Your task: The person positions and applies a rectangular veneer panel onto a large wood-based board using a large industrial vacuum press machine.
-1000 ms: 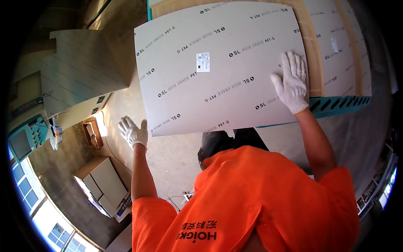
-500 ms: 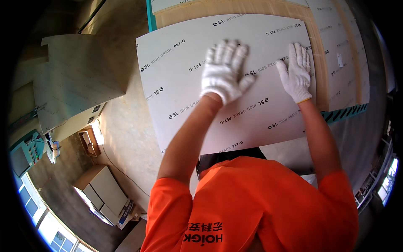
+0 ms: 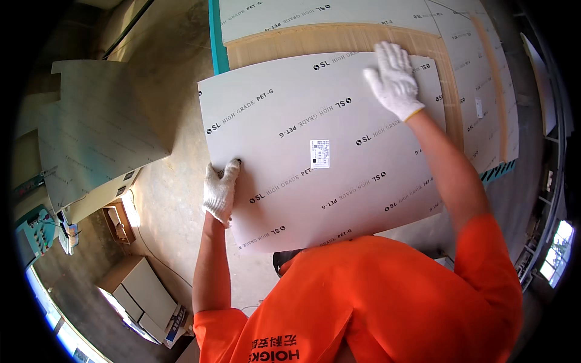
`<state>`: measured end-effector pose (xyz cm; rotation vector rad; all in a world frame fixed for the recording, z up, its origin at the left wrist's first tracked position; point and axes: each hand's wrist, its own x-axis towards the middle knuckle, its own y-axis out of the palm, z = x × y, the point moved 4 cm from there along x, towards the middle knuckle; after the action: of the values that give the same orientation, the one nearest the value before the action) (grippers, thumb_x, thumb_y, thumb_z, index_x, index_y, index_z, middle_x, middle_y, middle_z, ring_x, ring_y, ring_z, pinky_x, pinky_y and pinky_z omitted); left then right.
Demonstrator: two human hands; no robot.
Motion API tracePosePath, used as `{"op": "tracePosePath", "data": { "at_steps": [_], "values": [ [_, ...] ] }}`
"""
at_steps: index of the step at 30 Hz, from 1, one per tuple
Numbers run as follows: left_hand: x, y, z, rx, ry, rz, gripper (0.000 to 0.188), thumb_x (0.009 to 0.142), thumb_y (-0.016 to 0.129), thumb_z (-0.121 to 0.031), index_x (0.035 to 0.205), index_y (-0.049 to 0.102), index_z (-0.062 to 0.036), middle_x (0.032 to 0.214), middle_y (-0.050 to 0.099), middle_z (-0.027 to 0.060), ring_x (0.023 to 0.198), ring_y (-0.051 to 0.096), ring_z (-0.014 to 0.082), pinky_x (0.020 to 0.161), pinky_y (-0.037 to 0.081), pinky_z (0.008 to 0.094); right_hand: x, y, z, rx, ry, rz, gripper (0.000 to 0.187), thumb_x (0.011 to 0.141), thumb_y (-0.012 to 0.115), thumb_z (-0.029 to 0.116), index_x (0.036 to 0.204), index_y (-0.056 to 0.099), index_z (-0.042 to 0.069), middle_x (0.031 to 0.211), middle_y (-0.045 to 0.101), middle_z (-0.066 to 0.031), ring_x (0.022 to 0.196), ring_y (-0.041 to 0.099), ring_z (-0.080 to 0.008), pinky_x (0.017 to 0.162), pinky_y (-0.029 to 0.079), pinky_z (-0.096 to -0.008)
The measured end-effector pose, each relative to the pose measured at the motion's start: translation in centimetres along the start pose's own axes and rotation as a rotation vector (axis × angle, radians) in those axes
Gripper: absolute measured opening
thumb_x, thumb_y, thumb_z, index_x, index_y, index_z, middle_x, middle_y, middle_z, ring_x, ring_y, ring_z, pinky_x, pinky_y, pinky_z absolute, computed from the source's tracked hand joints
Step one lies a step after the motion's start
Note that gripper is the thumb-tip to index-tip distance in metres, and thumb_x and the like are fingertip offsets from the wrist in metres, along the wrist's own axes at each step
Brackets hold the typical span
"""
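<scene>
A large light-grey panel (image 3: 339, 199), covered in printed film, lies in front of me and reaches to my body. My left hand (image 3: 221, 192), in a white knit glove, grips its left edge with the thumb on top; the fingers beneath are hidden. Near the panel's far edge my gloved right hand (image 3: 393, 83) is open, its fingers stretched out flat and reaching past that edge. A small white label (image 3: 320, 153) sits at the middle of the panel.
Beyond the panel is a bare wood-coloured strip (image 3: 290, 45), with more film-covered boards (image 3: 375, 15) behind and to the right. A teal frame (image 3: 217, 42) borders the stack's left. Further left stand a grey board (image 3: 97, 133) and a white-fronted cabinet (image 3: 145, 296).
My left hand has gone from flat on the panel's middle to its left edge, uncovering the label. My right hand has moved farther out and left. The panel sits closer to my body.
</scene>
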<state>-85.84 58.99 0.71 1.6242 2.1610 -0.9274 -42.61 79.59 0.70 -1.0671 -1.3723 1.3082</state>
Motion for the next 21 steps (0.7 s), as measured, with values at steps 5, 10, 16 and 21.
{"op": "tracePosePath", "data": {
  "at_steps": [5, 10, 16, 21],
  "values": [
    [-0.2, 0.1, -0.7, -0.027, -0.069, -0.035, 0.049, 0.093, 0.075, -0.032, 0.122, 0.061, 0.0049, 0.101, 0.068, 0.0090, 0.087, 0.060, 0.0157, 0.079, 0.052, 0.0324, 3.4, -0.6, 27.7, 0.261, -0.338, -0.011, 0.082, 0.101, 0.038, 0.054, 0.156, 0.032, -0.005, 0.163, 0.034, -0.0247, 0.155, 0.024, -0.0392, 0.129, 0.008, -0.0476],
    [-0.5, 1.3, -2.0, -0.102, -0.048, -0.004, 0.042, 0.094, 0.074, -0.027, 0.120, 0.063, 0.0046, 0.100, 0.068, 0.0070, 0.088, 0.059, 0.0138, 0.082, 0.050, 0.0297, 5.7, -1.1, 32.6, 0.370, -0.552, 0.035, 0.080, 0.100, 0.045, 0.057, 0.157, 0.034, 0.001, 0.160, 0.038, -0.0191, 0.153, 0.029, -0.0362, 0.128, 0.014, -0.0488],
    [-1.4, 0.6, -1.0, -0.187, -0.039, -0.135, 0.032, 0.095, 0.071, -0.018, 0.118, 0.066, 0.0040, 0.097, 0.070, 0.0051, 0.083, 0.059, 0.0117, 0.079, 0.050, 0.0276, 0.8, -2.2, 2.7, 0.142, -0.233, -0.166, 0.069, 0.097, 0.055, 0.044, 0.147, 0.046, -0.003, 0.151, 0.047, -0.0253, 0.147, 0.036, -0.0437, 0.126, 0.023, -0.0520],
    [-1.1, 1.5, -1.7, -0.105, 0.060, -0.112, 0.055, 0.093, 0.071, -0.018, 0.140, 0.053, 0.0020, 0.122, 0.065, 0.0140, 0.109, 0.060, 0.0201, 0.100, 0.047, 0.0368, -2.1, -1.8, -12.3, -0.099, 0.066, -0.024, 0.075, 0.102, 0.038, 0.052, 0.150, 0.043, -0.005, 0.161, 0.037, -0.0244, 0.153, 0.028, -0.0402, 0.128, 0.015, -0.0485]
  ]
}}
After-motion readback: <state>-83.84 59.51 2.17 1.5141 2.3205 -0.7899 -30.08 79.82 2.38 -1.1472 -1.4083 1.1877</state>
